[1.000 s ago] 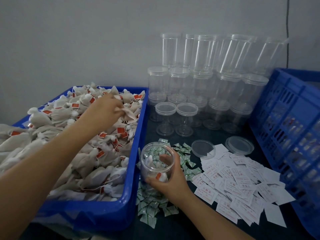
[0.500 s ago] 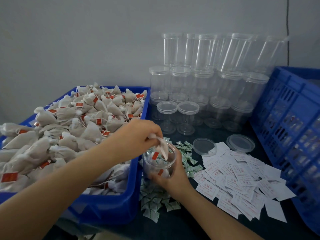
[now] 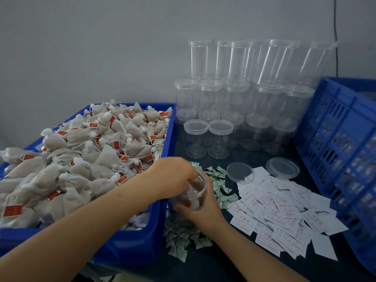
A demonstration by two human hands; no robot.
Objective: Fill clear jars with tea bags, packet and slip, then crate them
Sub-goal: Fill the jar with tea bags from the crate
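The step in hand is the filling with tea bags. The right hand (image 3: 203,210) has its grip clamped around the open jar (image 3: 193,192), which stands near the front edge of the desk (image 3: 234,267), just beside the right wall of the blue tray (image 3: 142,241). The left hand (image 3: 173,178) is over the jar mouth with its fingers curled down into it; I cannot tell if this grip is clamped on a bag or already apart.

The jar holds a few tea bags, not yet full, I judge. Next move probably calls for the left hand to fetch more from the tray's heap of tea bags (image 3: 81,155), then one green packet (image 3: 219,188) and one white slip (image 3: 274,208).

The empty lidded jars (image 3: 234,102) are stacked at the back edge. Two loose lids (image 3: 240,173) lie on the desk. The blue crate (image 3: 341,155) stands at the right edge; its content I cannot see.
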